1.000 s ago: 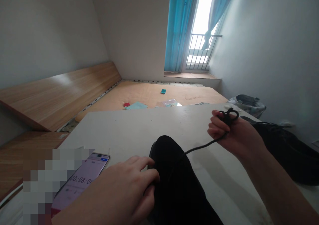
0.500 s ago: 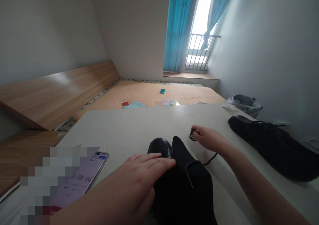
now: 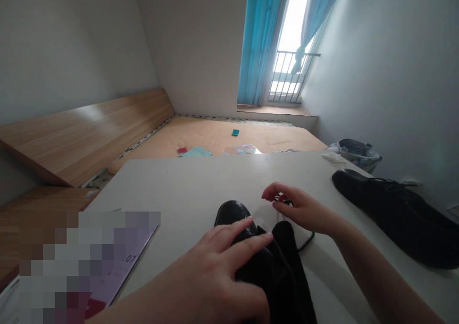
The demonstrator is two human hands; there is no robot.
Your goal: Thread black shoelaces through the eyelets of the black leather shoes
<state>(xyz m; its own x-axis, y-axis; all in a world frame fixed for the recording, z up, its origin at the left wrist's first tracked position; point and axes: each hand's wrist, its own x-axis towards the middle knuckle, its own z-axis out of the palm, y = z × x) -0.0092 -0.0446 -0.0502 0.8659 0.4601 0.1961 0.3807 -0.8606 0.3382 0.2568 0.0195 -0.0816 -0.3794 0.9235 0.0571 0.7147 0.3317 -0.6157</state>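
Note:
A black leather shoe [image 3: 263, 262] lies on the white table [image 3: 186, 185] right in front of me, toe pointing away. My left hand [image 3: 218, 276] rests on top of the shoe with fingers stretched over its front. My right hand [image 3: 299, 208] hovers just right of the toe, fingers curled round a bunched black shoelace [image 3: 283, 200]. The lace trails down beside the shoe [image 3: 308, 240].
A second black shoe [image 3: 390, 209] lies at the table's right edge. A phone [image 3: 125, 262] with a timer sits at the left front. Beyond the table are a bare mattress [image 3: 215, 137] with small items, a wooden bed frame [image 3: 82, 132], and a bag [image 3: 355, 149].
My right hand came down from head height with the lace and now sits low by the shoe's toe. My left hand slid forward over the shoe.

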